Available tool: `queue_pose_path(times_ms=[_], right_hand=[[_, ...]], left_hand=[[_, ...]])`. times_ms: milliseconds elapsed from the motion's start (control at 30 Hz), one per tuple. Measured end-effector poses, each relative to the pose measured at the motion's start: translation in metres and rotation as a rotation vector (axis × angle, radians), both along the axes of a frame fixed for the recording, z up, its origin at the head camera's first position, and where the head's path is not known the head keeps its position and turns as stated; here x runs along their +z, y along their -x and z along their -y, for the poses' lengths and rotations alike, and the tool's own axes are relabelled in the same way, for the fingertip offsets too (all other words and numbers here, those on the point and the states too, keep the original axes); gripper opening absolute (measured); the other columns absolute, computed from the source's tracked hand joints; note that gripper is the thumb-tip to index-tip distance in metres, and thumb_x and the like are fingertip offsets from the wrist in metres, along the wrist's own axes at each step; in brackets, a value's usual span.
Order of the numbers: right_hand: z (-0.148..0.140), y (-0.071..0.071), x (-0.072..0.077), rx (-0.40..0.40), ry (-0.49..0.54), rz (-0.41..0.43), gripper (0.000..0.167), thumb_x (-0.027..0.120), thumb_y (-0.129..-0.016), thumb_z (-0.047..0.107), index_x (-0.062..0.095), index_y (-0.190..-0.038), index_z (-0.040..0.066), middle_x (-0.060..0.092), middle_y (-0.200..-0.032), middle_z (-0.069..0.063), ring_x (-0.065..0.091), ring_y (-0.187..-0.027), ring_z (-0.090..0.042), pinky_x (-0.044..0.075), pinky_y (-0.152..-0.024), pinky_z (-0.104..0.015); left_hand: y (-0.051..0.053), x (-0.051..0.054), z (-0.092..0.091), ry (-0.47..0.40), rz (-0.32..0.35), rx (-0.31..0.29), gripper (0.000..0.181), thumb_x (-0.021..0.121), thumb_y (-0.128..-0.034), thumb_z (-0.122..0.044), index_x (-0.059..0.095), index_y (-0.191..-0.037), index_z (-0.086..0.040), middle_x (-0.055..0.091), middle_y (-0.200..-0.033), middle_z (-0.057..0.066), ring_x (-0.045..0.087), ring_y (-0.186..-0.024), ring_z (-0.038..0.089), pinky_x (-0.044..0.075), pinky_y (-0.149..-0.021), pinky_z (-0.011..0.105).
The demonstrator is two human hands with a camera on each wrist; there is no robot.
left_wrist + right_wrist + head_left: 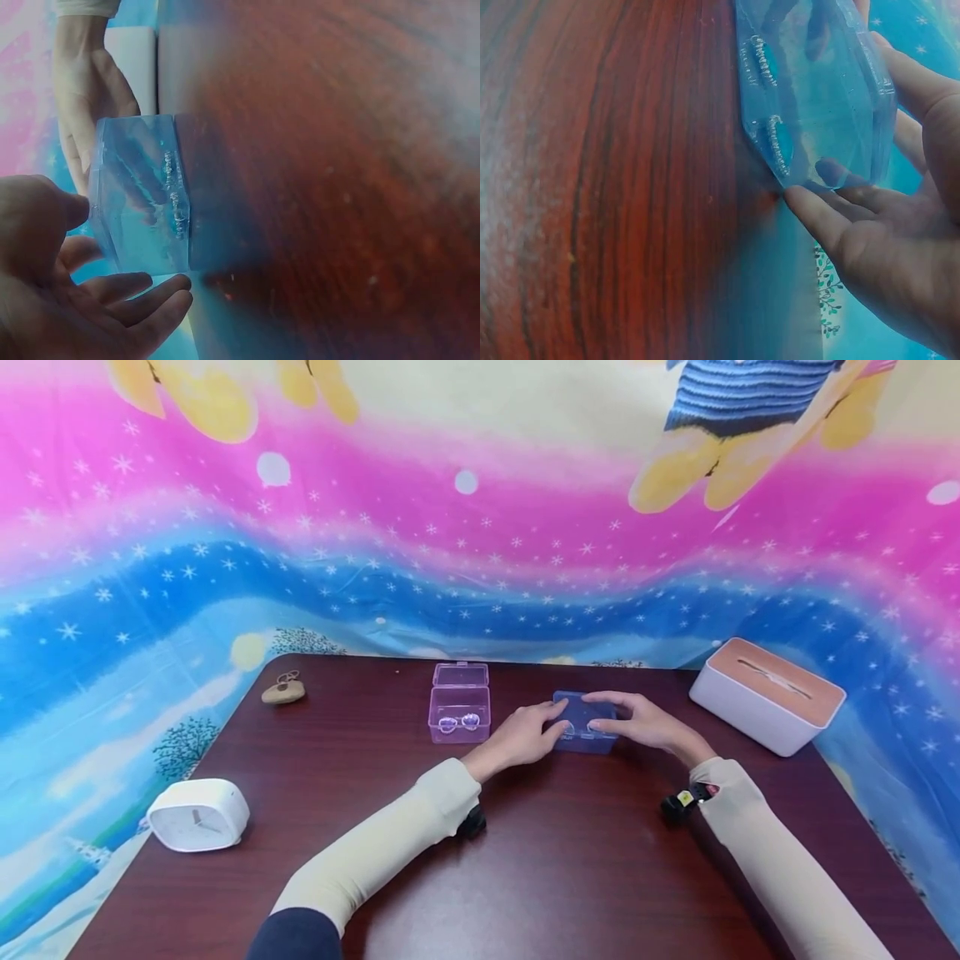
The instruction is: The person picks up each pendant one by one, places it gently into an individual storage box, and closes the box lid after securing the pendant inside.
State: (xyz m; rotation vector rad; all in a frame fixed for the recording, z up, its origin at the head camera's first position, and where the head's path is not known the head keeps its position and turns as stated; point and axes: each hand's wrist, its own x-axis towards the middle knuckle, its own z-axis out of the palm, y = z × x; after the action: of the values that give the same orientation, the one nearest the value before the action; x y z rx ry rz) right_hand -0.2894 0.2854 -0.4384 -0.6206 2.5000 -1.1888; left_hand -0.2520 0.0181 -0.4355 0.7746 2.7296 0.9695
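Observation:
A see-through blue plastic box [587, 744] stands at the back right of the table, its lid down. Inside it two small oval, sparkly-rimmed pieces show through the wall in the right wrist view; their kind is unclear. My left hand [522, 734] holds the box's left side, thumb at the lid edge in the left wrist view and fingers along the side. On the opposite side my right hand [643, 722] grips the box, its thumb over the lid and its fingers against the side wall [829, 112]. To the left, an open pink see-through box [459, 703] holds a sparkly glasses-shaped piece [460, 722].
A white tissue box [757, 706] with a tan top stands at the right rear. At the left are a white clock [198, 815] and a small tan object with a cord [283, 692]. A printed cloth [420, 552] hangs behind the dark wooden table [525, 877].

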Motion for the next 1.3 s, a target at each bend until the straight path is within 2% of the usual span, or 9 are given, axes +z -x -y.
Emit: queue_pose_path(times_ms=[167, 433, 533, 633, 733, 900, 967, 1133, 1300], right_hand=[[0.000, 0.003, -0.002, 0.019, 0.015, -0.001, 0.057, 0.070, -0.099, 0.032, 0.052, -0.151, 0.018, 0.045, -0.160, -0.015, 0.037, -0.150, -0.041, 0.043, -0.112, -0.062], [-0.003, 0.005, -0.005, 0.005, 0.017, 0.014, 0.057, 0.069, -0.099, 0.036, 0.052, -0.151, 0.021, 0.043, -0.161, -0.013, 0.030, -0.154, -0.041, 0.032, -0.117, -0.068], [-0.003, 0.004, -0.004, 0.007, 0.012, 0.006, 0.057, 0.069, -0.099, 0.036, 0.052, -0.151, 0.020, 0.044, -0.161, -0.013, 0.031, -0.153, -0.041, 0.034, -0.116, -0.067], [-0.001, 0.003, 0.002, -0.008, 0.012, -0.011, 0.059, 0.070, -0.098, 0.036, 0.051, -0.151, 0.018, 0.045, -0.159, -0.014, 0.040, -0.147, -0.040, 0.043, -0.111, -0.061], [0.007, 0.002, 0.011, -0.081, 0.048, -0.044, 0.059, 0.070, -0.098, 0.039, 0.053, -0.149, 0.016, 0.047, -0.158, -0.013, 0.047, -0.143, -0.039, 0.048, -0.109, -0.056], [0.036, -0.004, 0.032, -0.193, 0.138, -0.126, 0.054, 0.067, -0.099, 0.042, 0.057, -0.144, 0.013, 0.051, -0.154, -0.013, 0.043, -0.148, -0.037, 0.034, -0.121, -0.056], [0.054, -0.008, 0.040, -0.187, 0.170, -0.130, 0.056, 0.067, -0.100, 0.040, 0.054, -0.146, 0.012, 0.052, -0.153, -0.015, 0.042, -0.149, -0.038, 0.032, -0.123, -0.056], [0.106, -0.010, 0.053, -0.137, 0.214, -0.055, 0.063, 0.067, -0.100, 0.037, 0.044, -0.153, 0.013, 0.051, -0.154, -0.015, 0.046, -0.147, -0.036, 0.038, -0.120, -0.052], [0.151, -0.004, 0.049, -0.142, 0.221, 0.086, 0.070, 0.067, -0.100, 0.031, 0.034, -0.158, 0.010, 0.045, -0.159, -0.018, 0.044, -0.148, -0.035, 0.037, -0.121, -0.050]], left_hand=[[0.000, 0.002, 0.001, 0.009, 0.018, -0.008, 0.058, 0.050, -0.1084, -0.038, 0.032, -0.161, -0.020, 0.036, -0.167, 0.006, 0.041, -0.151, 0.024, 0.038, -0.121, 0.043], [0.002, 0.001, -0.002, 0.008, 0.014, 0.002, 0.058, 0.050, -0.1080, -0.039, 0.033, -0.161, -0.022, 0.038, -0.166, 0.005, 0.042, -0.151, 0.023, 0.037, -0.121, 0.043], [0.002, 0.000, -0.002, 0.012, 0.004, 0.001, 0.059, 0.049, -0.1082, -0.040, 0.032, -0.162, -0.022, 0.039, -0.166, 0.005, 0.042, -0.151, 0.023, 0.037, -0.122, 0.043], [0.002, 0.002, -0.001, 0.023, -0.047, 0.042, 0.061, 0.048, -0.1075, -0.045, 0.030, -0.163, -0.026, 0.044, -0.163, 0.005, 0.047, -0.148, 0.024, 0.043, -0.118, 0.046], [0.004, 0.013, 0.006, 0.025, -0.107, 0.115, 0.062, 0.049, -0.1064, -0.048, 0.031, -0.162, -0.028, 0.054, -0.155, 0.009, 0.057, -0.138, 0.027, 0.051, -0.107, 0.049], [0.013, 0.039, 0.041, -0.035, -0.134, 0.183, 0.053, 0.054, -0.1050, -0.039, 0.047, -0.155, -0.023, 0.064, -0.135, 0.010, 0.063, -0.116, 0.025, 0.057, -0.091, 0.045], [0.014, 0.044, 0.064, -0.058, -0.117, 0.203, 0.055, 0.056, -0.1035, -0.040, 0.046, -0.155, -0.023, 0.059, -0.142, 0.010, 0.059, -0.125, 0.027, 0.054, -0.099, 0.049], [0.014, 0.042, 0.122, -0.101, -0.017, 0.272, 0.094, 0.066, -0.0936, -0.057, 0.017, -0.166, -0.021, 0.027, -0.168, 0.014, 0.033, -0.153, 0.036, 0.034, -0.117, 0.065], [0.009, 0.028, 0.160, -0.173, 0.111, 0.283, 0.128, 0.081, -0.0812, -0.057, -0.008, -0.166, -0.022, 0.014, -0.170, 0.020, 0.025, -0.156, 0.040, 0.030, -0.120, 0.065]])
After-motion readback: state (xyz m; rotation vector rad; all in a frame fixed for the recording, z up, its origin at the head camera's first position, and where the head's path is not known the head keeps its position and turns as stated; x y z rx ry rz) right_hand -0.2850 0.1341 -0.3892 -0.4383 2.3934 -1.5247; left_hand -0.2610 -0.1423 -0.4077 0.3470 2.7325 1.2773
